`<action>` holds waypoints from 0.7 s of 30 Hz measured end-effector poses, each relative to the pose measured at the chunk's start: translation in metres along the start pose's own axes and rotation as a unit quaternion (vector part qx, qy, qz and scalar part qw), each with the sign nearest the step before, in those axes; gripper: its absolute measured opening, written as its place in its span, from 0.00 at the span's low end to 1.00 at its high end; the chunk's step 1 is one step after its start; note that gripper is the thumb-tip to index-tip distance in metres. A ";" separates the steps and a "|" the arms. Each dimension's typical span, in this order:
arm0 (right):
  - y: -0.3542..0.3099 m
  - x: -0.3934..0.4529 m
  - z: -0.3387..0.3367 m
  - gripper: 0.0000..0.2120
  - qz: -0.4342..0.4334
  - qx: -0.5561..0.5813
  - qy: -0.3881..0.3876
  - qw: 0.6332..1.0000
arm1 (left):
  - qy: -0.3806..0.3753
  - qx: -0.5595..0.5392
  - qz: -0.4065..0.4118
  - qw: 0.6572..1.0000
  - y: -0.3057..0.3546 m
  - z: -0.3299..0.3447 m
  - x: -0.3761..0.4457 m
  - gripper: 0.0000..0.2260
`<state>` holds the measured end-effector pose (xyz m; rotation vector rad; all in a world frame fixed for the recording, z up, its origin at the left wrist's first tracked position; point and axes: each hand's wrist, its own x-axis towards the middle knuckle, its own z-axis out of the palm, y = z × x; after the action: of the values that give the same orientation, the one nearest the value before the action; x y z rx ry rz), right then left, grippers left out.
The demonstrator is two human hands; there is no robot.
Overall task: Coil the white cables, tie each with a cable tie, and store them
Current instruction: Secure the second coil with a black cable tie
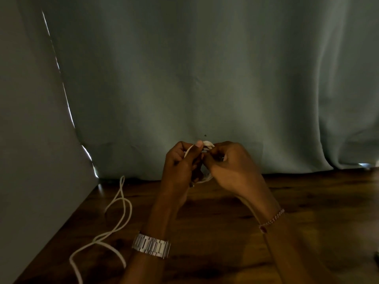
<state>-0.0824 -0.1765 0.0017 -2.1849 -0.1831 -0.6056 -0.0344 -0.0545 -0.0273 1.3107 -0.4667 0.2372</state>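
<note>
Both hands, left hand point(180, 162) and right hand point(229, 167), grip a mostly hidden coiled white cable point(207, 144).

Both hands, the left hand point(180, 160) and right hand point(229, 165), meet above the worktop point(307, 212), a coiled cable point(207, 145) between them; a loose cable point(114, 218) lies left, a curtain point(205, 68) behind.

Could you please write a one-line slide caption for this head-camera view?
Both hands, left and right, hold a coiled white cable above the wooden table.
</note>
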 end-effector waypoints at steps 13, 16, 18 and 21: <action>0.001 0.001 -0.006 0.14 0.027 0.103 -0.047 0.993 | 0.042 0.044 0.045 0.997 -0.004 0.009 -0.004 0.14; 0.004 0.003 -0.002 0.13 0.060 0.168 -0.057 0.982 | 0.038 0.052 0.060 0.996 -0.010 0.010 -0.003 0.14; 0.003 0.003 0.000 0.12 0.075 0.214 -0.071 0.971 | 0.039 0.054 0.075 0.995 -0.012 0.008 -0.003 0.15; 0.002 0.004 -0.001 0.11 0.093 0.262 -0.079 0.957 | 0.033 0.052 0.093 0.994 -0.013 0.005 -0.002 0.14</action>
<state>-0.0785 -0.1790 0.0023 -1.7055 -0.1931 -0.2373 -0.0317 -0.0627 -0.0384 1.3568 -0.5265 0.4646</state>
